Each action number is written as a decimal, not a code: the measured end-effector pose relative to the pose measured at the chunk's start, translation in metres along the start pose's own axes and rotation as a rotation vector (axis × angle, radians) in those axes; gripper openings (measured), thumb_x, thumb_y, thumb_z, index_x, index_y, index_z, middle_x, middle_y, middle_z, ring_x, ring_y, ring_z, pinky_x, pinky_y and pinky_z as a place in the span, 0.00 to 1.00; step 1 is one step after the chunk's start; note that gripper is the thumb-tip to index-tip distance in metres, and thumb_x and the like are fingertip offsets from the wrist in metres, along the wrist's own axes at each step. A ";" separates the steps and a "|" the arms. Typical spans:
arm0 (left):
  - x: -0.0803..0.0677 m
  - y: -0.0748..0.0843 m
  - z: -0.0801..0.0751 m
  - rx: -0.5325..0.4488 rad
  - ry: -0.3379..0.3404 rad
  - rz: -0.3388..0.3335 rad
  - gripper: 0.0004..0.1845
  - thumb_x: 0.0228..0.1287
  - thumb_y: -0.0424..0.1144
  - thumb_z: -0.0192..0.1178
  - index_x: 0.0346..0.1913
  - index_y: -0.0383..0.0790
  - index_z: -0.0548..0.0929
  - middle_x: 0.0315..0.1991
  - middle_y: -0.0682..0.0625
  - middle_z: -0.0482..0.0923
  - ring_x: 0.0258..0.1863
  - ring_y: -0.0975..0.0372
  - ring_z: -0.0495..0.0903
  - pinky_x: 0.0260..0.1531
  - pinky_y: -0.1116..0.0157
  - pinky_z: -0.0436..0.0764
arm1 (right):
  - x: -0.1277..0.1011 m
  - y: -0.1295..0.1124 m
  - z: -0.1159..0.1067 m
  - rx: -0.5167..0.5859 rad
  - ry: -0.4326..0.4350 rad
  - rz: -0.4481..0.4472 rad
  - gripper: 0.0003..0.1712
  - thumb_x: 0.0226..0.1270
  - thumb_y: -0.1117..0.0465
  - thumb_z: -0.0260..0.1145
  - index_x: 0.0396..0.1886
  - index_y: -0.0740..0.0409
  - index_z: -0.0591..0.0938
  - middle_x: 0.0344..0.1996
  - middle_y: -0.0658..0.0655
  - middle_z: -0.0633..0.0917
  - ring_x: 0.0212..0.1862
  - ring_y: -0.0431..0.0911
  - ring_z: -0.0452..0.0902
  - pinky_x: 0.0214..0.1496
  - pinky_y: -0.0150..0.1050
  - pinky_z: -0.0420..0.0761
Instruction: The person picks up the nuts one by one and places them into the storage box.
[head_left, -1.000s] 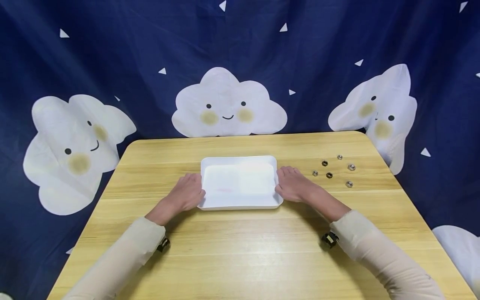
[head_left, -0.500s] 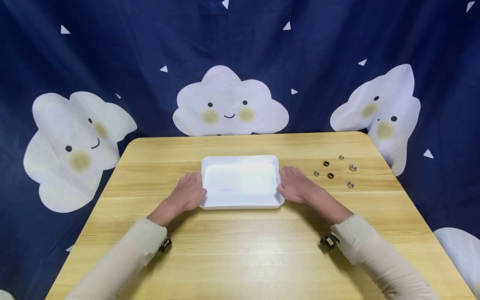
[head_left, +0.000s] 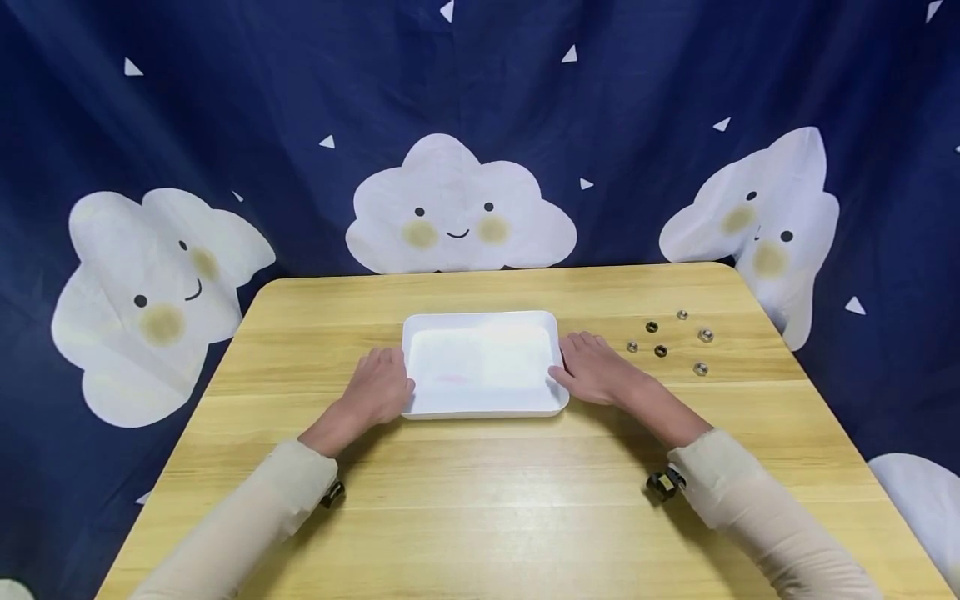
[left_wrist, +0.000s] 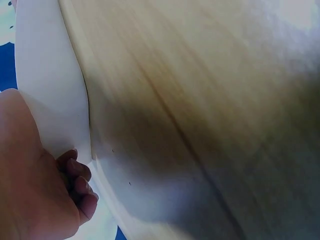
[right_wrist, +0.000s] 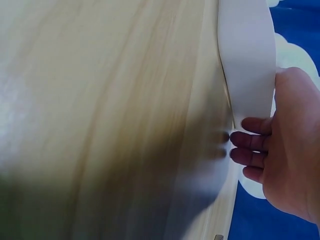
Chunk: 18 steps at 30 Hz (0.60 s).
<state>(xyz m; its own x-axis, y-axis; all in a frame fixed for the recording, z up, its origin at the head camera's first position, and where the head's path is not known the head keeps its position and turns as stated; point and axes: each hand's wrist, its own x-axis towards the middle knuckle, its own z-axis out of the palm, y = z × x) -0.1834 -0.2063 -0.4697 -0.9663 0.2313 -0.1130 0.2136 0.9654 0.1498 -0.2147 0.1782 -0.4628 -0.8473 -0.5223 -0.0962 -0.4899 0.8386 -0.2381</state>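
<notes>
Left hand [head_left: 378,387] against the left short side of a white tray [head_left: 480,406], fingers [left_wrist: 80,172] curled against its outer wall, thumb at the rim; whether anything is truly gripped or only pressed cannot be told from the head view, though the left wrist view shows curled fingertips tucked at the wall's base. Tray lying flat between both hands at mid-worktop [head_left: 480,508], long sides running left to right. Shallow, rectangular, rounded corners, plain glossy white, with a faint pinkish smear on the floor near the left hand's side. Nothing else visible inside.

Right hand [head_left: 596,371] against the right short side, fingers [right_wrist: 250,142] lightly bent and close together, tips touching the worktop right by the wall, thumb at the rim. Cream sleeves [head_left: 750,500] on both forearms, a small dark clip at each cuff.

Further right of the right hand, well apart from the tray, a loose scatter of small metal nuts [head_left: 660,351] on the worktop, some silver, some dark. Behind, a dark blue curtain [head_left: 225,100] with smiling white clouds.
</notes>
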 end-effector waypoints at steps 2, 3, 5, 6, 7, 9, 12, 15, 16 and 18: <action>-0.001 0.001 0.000 -0.008 -0.014 -0.008 0.15 0.74 0.44 0.47 0.44 0.32 0.70 0.36 0.44 0.69 0.38 0.51 0.64 0.40 0.59 0.62 | -0.002 0.001 0.000 0.005 -0.002 -0.001 0.37 0.80 0.38 0.48 0.64 0.69 0.72 0.60 0.68 0.77 0.64 0.61 0.71 0.69 0.59 0.68; -0.001 0.001 0.000 -0.011 -0.019 -0.009 0.15 0.74 0.44 0.47 0.44 0.32 0.69 0.36 0.44 0.68 0.38 0.51 0.64 0.40 0.59 0.61 | -0.003 0.001 0.000 0.010 -0.002 -0.003 0.38 0.80 0.37 0.47 0.63 0.69 0.72 0.60 0.68 0.77 0.63 0.61 0.71 0.69 0.59 0.68; -0.001 0.002 0.000 -0.011 -0.027 -0.009 0.15 0.75 0.44 0.46 0.44 0.31 0.69 0.36 0.44 0.68 0.38 0.51 0.63 0.40 0.59 0.61 | -0.004 0.002 0.000 0.012 0.005 -0.010 0.39 0.80 0.35 0.46 0.61 0.68 0.73 0.58 0.66 0.78 0.61 0.60 0.72 0.67 0.59 0.69; -0.002 0.002 0.000 -0.012 -0.030 -0.009 0.15 0.75 0.44 0.46 0.45 0.31 0.69 0.36 0.44 0.68 0.39 0.51 0.63 0.40 0.59 0.61 | -0.005 0.003 0.000 0.010 0.011 -0.014 0.39 0.80 0.34 0.46 0.60 0.67 0.74 0.56 0.65 0.79 0.59 0.59 0.72 0.66 0.58 0.69; -0.002 0.002 0.000 -0.011 -0.031 -0.007 0.15 0.75 0.43 0.46 0.45 0.31 0.69 0.37 0.44 0.68 0.39 0.51 0.63 0.40 0.59 0.61 | -0.005 0.004 0.000 0.008 0.017 -0.020 0.38 0.81 0.34 0.46 0.58 0.67 0.75 0.55 0.64 0.79 0.58 0.59 0.73 0.64 0.58 0.70; -0.002 0.003 0.000 -0.014 -0.032 -0.007 0.15 0.75 0.43 0.47 0.46 0.30 0.69 0.37 0.44 0.68 0.39 0.51 0.64 0.41 0.59 0.61 | -0.006 0.006 -0.001 0.007 0.032 -0.032 0.36 0.82 0.35 0.45 0.58 0.65 0.76 0.53 0.63 0.79 0.56 0.58 0.73 0.62 0.57 0.71; -0.002 0.003 -0.001 -0.012 -0.036 -0.010 0.15 0.74 0.43 0.47 0.45 0.31 0.69 0.37 0.44 0.68 0.40 0.50 0.64 0.41 0.59 0.61 | -0.008 0.009 -0.003 0.008 0.059 -0.051 0.35 0.83 0.39 0.46 0.61 0.66 0.76 0.55 0.65 0.80 0.58 0.59 0.75 0.64 0.58 0.72; -0.002 0.003 -0.001 -0.014 -0.037 -0.016 0.14 0.74 0.43 0.47 0.44 0.31 0.69 0.37 0.44 0.67 0.39 0.51 0.63 0.41 0.59 0.61 | -0.009 0.012 -0.007 0.022 0.074 -0.061 0.34 0.83 0.42 0.47 0.65 0.68 0.75 0.59 0.67 0.80 0.63 0.62 0.74 0.68 0.60 0.71; -0.002 0.004 -0.001 -0.015 -0.035 -0.018 0.14 0.74 0.43 0.47 0.44 0.31 0.69 0.36 0.44 0.67 0.39 0.51 0.63 0.41 0.59 0.61 | -0.010 0.013 -0.009 0.025 0.080 -0.063 0.34 0.83 0.43 0.47 0.66 0.69 0.75 0.61 0.68 0.79 0.64 0.63 0.74 0.69 0.60 0.71; -0.002 0.004 -0.001 -0.021 -0.029 -0.024 0.14 0.74 0.43 0.48 0.43 0.31 0.68 0.36 0.44 0.67 0.39 0.51 0.63 0.40 0.59 0.61 | -0.012 0.015 -0.011 0.029 0.088 -0.061 0.33 0.83 0.44 0.48 0.67 0.69 0.74 0.62 0.69 0.79 0.66 0.63 0.73 0.70 0.61 0.70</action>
<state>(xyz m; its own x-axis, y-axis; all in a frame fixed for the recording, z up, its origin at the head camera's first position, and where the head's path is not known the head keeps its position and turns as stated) -0.1803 -0.2033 -0.4681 -0.9665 0.2114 -0.1452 0.1867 0.9681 0.1670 -0.2146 0.1988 -0.4546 -0.8314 -0.5557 0.0045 -0.5363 0.8002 -0.2685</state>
